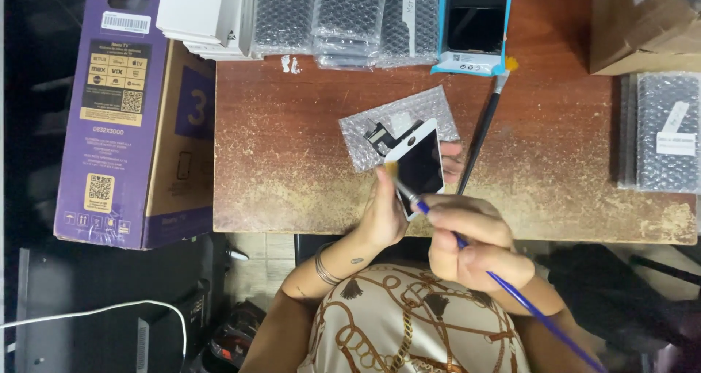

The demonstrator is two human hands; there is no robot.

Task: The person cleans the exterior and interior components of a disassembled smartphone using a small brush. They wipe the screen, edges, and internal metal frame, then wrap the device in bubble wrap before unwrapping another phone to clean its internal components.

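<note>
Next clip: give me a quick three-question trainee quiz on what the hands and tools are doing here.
1. True or false: the right hand holds a blue-handled brush.
2. What does the left hand hold? A) a white-framed phone screen B) a cardboard box C) a cable
3. What lies on the table just behind the screen?

Key:
1. True
2. A
3. A piece of bubble wrap; a second, dark-handled brush lies to its right.

Bright desk, dark edges, slight blur.
</note>
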